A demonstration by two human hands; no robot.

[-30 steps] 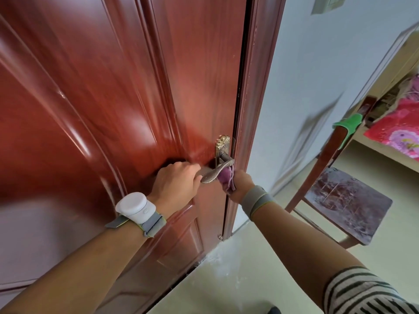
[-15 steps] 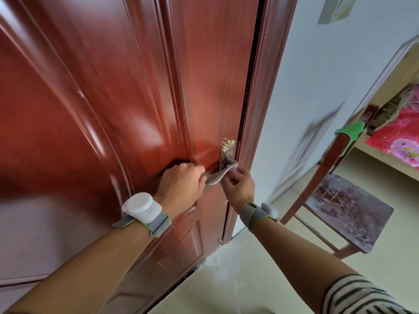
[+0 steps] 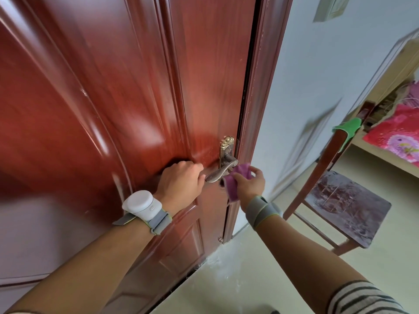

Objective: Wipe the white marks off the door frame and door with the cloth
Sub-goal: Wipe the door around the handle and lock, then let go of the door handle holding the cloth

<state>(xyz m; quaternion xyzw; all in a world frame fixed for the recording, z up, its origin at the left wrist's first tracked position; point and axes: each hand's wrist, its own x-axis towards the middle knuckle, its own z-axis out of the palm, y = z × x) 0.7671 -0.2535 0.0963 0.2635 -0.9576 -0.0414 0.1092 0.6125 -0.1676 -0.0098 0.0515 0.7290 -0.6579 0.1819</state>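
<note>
Purple cloth (image 3: 235,184) pinched at the door handle (image 3: 218,172).

The right hand (image 3: 250,184) pinches the bunched cloth between thumb and fingers against the lever's near end. The cloth's long axis runs steeply, upper end by the lever's neck and lower end hanging below the hand in front of the door frame (image 3: 260,87). The lever points down-left toward the left hand (image 3: 181,181), curled in a fist against the door (image 3: 136,87) just beside the lever's tip, nothing seen in it.

The left hand (image 3: 181,186) hid its own fingertips, the right hand (image 3: 250,186) covered part of the cloth (image 3: 232,191), and the top edge cut off the wall switch (image 3: 328,9).
</note>
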